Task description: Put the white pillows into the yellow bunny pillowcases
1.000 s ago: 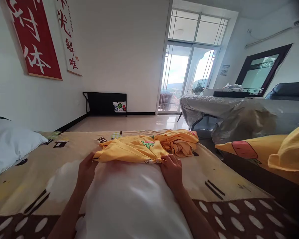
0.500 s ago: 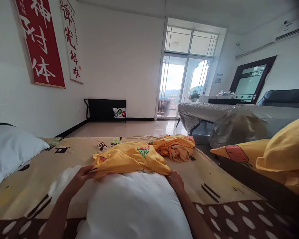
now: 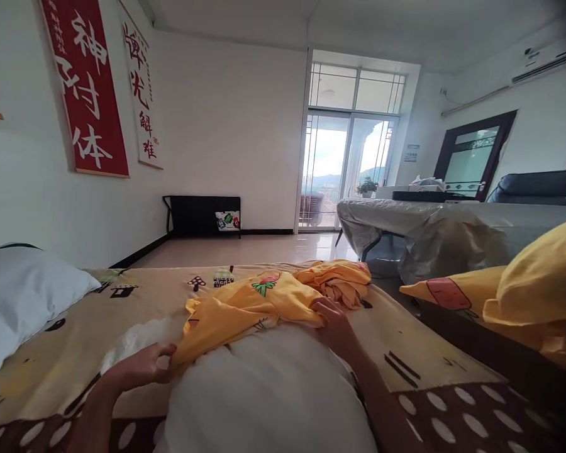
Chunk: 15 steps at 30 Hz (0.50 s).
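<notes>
A plump white pillow (image 3: pixel 268 396) lies in front of me on the bed. Its far end is covered by a yellow pillowcase (image 3: pixel 245 308) with a printed strawberry-like figure. My left hand (image 3: pixel 144 366) pinches the near left corner of the pillowcase between thumb and fingers, beside the pillow. On the other side, my right hand (image 3: pixel 334 322) is closed on the right edge of the pillowcase, its fingers lying over the fabric. How far the pillow reaches into the case is hidden. Just beyond lies a crumpled yellow-orange cloth (image 3: pixel 344 283).
The bed has a beige patterned sheet (image 3: pixel 141 296) with a brown dotted band. Another white pillow (image 3: pixel 23 302) lies at left, yellow-covered pillows (image 3: pixel 538 283) at right. Beyond stand a plastic-covered table (image 3: pixel 382 214), a black folded item (image 3: pixel 193 217) and a glass door (image 3: pixel 344 170).
My left hand has moved down and nearer, drawing the pillowcase's left corner along the pillow's side. My right hand has shifted up over the case's right edge. The view tilted slightly upward.
</notes>
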Available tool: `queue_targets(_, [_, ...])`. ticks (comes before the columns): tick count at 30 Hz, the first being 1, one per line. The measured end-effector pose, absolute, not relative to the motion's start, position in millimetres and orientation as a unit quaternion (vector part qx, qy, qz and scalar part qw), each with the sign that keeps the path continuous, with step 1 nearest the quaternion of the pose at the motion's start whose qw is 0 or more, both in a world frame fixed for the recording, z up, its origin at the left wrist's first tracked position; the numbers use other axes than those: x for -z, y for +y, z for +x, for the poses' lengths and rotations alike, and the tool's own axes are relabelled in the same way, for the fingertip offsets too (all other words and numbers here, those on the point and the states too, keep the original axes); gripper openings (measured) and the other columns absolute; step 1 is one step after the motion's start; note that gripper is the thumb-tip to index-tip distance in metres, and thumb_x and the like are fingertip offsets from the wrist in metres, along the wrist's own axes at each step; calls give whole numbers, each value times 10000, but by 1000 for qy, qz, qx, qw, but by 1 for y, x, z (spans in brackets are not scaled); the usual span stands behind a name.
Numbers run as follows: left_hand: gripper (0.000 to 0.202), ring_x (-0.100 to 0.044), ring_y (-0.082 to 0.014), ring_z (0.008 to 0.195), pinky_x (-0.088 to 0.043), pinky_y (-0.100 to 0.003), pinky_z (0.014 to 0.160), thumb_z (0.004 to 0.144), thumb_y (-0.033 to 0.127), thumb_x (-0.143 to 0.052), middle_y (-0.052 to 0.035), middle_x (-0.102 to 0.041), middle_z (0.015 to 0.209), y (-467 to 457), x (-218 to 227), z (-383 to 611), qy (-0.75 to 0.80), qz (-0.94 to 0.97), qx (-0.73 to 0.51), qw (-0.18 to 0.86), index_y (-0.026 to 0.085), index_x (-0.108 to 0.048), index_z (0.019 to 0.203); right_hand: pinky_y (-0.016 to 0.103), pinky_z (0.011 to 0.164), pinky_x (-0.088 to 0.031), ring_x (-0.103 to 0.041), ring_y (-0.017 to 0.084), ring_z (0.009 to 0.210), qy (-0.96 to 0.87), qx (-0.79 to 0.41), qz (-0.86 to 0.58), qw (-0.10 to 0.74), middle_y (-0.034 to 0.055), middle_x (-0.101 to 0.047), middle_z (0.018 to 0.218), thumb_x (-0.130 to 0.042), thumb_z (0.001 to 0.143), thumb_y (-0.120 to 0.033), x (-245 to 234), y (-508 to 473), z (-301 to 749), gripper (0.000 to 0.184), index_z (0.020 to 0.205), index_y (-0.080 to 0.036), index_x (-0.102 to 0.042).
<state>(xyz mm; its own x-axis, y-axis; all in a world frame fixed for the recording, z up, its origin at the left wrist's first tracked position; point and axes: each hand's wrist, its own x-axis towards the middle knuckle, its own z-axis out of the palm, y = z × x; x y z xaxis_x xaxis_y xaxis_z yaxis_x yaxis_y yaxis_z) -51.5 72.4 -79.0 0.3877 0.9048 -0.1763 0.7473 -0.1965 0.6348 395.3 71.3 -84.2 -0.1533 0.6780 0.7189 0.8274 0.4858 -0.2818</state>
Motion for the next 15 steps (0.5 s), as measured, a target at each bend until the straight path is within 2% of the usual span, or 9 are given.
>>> queue_targets(2, [614, -436, -288, 1257, -372, -323, 1031, 626, 383, -669, -83, -506, 1354, 66, 63, -36, 521, 773, -177, 316, 208, -595, 1210, 334, 833, -410, -548, 192, 903, -783, 20, -499, 371, 48, -626, 935, -463, 623, -69, 79, 63, 390, 256, 815, -197, -575])
queue_targets(4, [662, -444, -301, 1245, -397, -328, 1006, 632, 508, -668, -110, -487, 1367, 64, 54, -17, 506, 765, -244, 316, 176, -600, 1201, 312, 784, -423, -548, 178, 849, -795, -41, -515, 317, 44, -624, 895, -472, 645, -82, 75, 56, 389, 219, 805, -189, -575])
queue_targets(5, [654, -500, -301, 1173, -440, -325, 948, 640, 569, -640, -125, -550, 1287, 65, 52, -6, 501, 749, -281, 330, 147, -633, 1140, 303, 759, -429, -549, 173, 819, -798, -64, -526, 288, 43, -624, 873, -486, 678, -106, 74, 52, 389, 173, 800, -187, -579])
queue_targets(7, [633, -597, -261, 925, -497, -290, 757, 656, 631, -587, -110, -661, 990, 69, 55, 16, 507, 690, -366, 365, 98, -672, 989, 303, 724, -438, -553, 171, 770, -794, -86, -552, 242, 47, -628, 837, -488, 771, -192, 70, 47, 392, 108, 793, -185, -594])
queue_targets(9, [607, -580, -201, 727, -464, -241, 596, 657, 630, -588, -52, -637, 752, 72, 59, 33, 524, 606, -469, 373, 85, -667, 911, 328, 746, -451, -571, 183, 791, -778, -78, -579, 232, 65, -642, 872, -448, 853, -289, 63, 40, 393, 202, 848, -184, -620])
queue_targets(12, [544, -544, -164, 701, -439, -207, 574, 634, 583, -646, -19, -610, 719, 70, 57, 38, 505, 503, -621, 326, 100, -662, 884, 373, 881, -448, -576, 224, 1012, -777, -61, -579, 240, 100, -629, 1113, -483, 860, -358, 49, 18, 387, 318, 1098, -196, -617])
queue_targets(15, [504, -519, -155, 732, -438, -194, 591, 616, 564, -668, -15, -607, 728, 67, 50, 20, 487, 440, -705, 267, 114, -674, 843, 347, 934, -450, -540, 226, 1133, -853, -38, -468, 228, 71, -594, 1234, -595, 793, -391, 42, -28, 361, 493, 1267, -265, -544])
